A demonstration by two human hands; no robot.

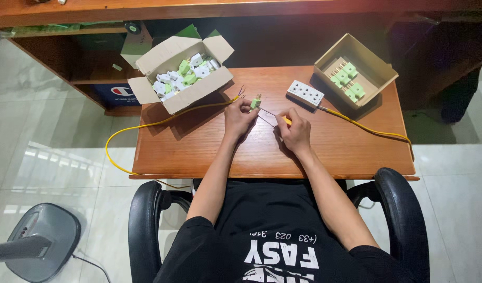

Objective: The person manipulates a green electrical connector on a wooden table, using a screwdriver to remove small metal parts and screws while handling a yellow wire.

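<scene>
My left hand [239, 118] pinches a small green and white plug [255, 102] just above the wooden table [199, 147]. My right hand [294, 130] grips a thin screwdriver [270, 118] with a yellow handle; its metal shaft points up-left toward the plug. A yellow cable [162, 123] runs from near the plug, its bare wire ends beside my left hand, and loops off the table's left edge.
An open cardboard box [146, 89] of several green and white plugs stands at the back left. A white power strip [305, 94] with a yellow cord lies by a smaller open box [377, 63] holding green plugs. Black chair arms flank me; a grey fan base [39, 241] sits lower left.
</scene>
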